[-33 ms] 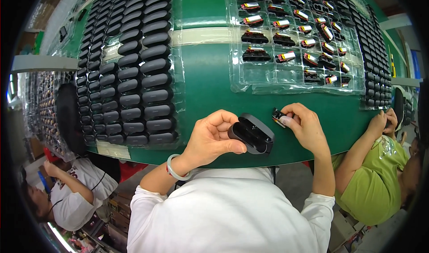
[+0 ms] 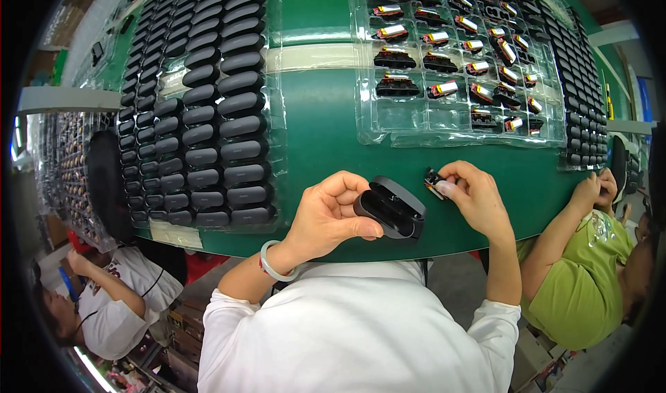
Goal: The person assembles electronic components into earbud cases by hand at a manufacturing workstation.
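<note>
My left hand (image 2: 331, 216) has a closed grip on a black case shell (image 2: 390, 208) above the green table (image 2: 319, 129). My right hand (image 2: 475, 197) pinches a small battery part (image 2: 434, 181) beside it.

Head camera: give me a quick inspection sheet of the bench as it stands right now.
Surface: green table, with a pale tape strip across it.
Job's things: black case, open side up; small part with wires.
Clutter: tray of black cases on the left; clear tray of small parts, partly emptied; another strip of black cases on the right.
Grippers: left hand grips the case; right hand pinches the small part beside it.
Cables: only the fine wires on the small parts.
Surroundings: person in white on the left, person in green on the right, both at the table edge.
</note>
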Available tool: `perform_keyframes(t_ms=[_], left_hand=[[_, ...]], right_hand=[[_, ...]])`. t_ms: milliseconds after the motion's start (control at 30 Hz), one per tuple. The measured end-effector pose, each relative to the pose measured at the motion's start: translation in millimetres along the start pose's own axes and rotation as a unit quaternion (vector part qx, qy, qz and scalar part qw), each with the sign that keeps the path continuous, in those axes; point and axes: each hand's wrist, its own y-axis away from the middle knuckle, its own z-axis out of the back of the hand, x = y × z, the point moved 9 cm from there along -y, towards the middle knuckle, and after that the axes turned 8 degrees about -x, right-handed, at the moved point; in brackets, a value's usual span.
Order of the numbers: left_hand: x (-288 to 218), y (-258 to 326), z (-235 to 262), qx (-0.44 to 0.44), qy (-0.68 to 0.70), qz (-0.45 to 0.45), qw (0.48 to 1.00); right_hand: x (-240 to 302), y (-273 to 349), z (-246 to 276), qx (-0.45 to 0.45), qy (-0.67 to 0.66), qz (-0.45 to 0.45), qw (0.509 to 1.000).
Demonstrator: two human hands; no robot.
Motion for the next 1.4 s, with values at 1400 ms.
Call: perform_keyframes(t_ms=[1400], left_hand=[[11,-2,-39,0.155,0.167,0.125,0.966]], right_hand=[[145,97,7,-0.206,0.115,0.470,0.850]])
